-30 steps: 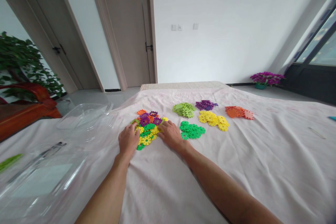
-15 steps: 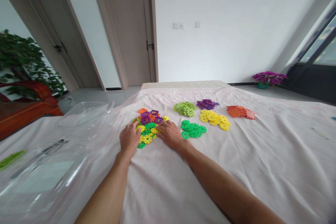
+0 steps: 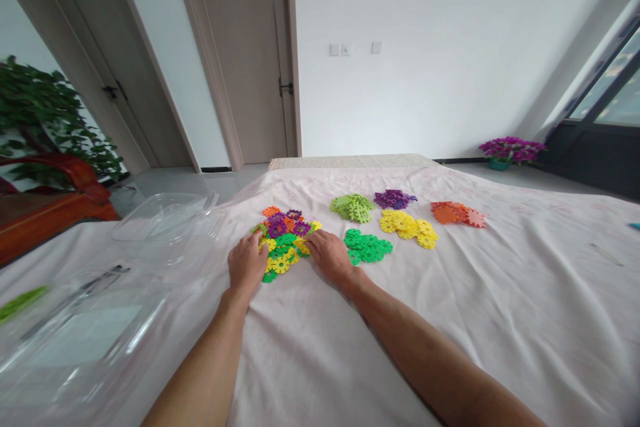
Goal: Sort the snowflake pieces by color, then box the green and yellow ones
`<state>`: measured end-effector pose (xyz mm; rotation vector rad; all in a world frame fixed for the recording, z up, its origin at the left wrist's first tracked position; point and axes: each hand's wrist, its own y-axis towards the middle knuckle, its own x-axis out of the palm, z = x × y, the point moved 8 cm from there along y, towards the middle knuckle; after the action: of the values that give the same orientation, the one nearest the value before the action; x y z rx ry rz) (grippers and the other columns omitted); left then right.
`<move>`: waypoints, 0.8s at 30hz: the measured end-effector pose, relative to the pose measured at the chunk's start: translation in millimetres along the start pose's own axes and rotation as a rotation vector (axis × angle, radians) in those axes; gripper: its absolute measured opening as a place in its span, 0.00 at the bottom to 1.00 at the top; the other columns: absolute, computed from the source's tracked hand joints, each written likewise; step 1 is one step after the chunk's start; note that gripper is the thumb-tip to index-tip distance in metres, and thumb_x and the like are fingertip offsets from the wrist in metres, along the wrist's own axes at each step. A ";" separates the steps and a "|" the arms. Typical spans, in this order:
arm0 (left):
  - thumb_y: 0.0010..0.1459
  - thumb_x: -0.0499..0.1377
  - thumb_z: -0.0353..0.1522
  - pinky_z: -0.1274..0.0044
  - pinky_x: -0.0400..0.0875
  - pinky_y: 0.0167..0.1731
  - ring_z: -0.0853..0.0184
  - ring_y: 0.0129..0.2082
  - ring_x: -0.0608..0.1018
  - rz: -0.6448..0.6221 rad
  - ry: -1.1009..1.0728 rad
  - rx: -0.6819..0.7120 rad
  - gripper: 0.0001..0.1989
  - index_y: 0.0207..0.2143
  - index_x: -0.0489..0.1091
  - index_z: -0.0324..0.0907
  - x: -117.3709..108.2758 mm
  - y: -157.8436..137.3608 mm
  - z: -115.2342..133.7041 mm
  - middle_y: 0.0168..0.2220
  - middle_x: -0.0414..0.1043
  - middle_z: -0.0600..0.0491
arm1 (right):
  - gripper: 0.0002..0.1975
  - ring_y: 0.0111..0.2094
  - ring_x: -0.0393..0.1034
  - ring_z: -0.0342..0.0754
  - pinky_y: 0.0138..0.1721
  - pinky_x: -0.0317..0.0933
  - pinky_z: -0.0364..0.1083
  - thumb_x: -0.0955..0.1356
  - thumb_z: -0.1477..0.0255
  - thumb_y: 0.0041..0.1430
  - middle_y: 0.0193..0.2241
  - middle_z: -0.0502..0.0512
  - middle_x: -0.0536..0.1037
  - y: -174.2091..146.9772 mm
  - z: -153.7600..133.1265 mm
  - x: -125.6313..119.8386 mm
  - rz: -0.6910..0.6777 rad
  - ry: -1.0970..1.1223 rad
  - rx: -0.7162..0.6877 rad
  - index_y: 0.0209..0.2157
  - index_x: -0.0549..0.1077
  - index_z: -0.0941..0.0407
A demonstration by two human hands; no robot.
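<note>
A mixed heap of plastic snowflake discs (image 3: 281, 265), yellow, green, purple and orange, lies on the cloth between my hands. My left hand (image 3: 246, 259) rests against the heap's left edge, thumb and fingers apart. On the other side, my right hand (image 3: 329, 255) has its fingers curled down together on a yellow snowflake disc (image 3: 303, 246); its fingertips are partly hidden. Just right of that hand is a pile of green discs (image 3: 369, 248). Behind it sit piles of light green discs (image 3: 353, 207), purple discs (image 3: 393, 199), yellow discs (image 3: 410, 227) and orange discs (image 3: 456, 213).
Clear plastic containers (image 3: 145, 307) stand on the left of the pale cloth (image 3: 450, 320), with a bright green item (image 3: 23, 303) by them. A thin stick (image 3: 607, 254) lies far right. A red wooden chair (image 3: 65, 193) is beyond the left edge.
My right hand has drawn back slightly to the right from the heap, and a yellow disc by its fingertips has shifted right. My left hand has stayed in place.
</note>
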<state>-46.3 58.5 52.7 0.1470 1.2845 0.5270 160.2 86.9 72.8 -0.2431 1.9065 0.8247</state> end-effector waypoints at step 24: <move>0.63 0.50 0.36 0.68 0.67 0.53 0.58 0.53 0.75 0.008 0.010 0.016 0.21 0.56 0.68 0.42 0.9 1.0 -1.1 0.54 0.73 0.45 | 0.15 0.41 0.72 0.50 0.42 0.61 0.45 0.62 0.66 0.64 0.40 0.57 0.80 -21.5 133.2 -77.5 0.434 0.096 0.439 0.41 0.79 0.54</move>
<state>-47.5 59.6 52.0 0.1630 1.2985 0.5253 304.2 141.7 94.7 0.4195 2.2115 0.6523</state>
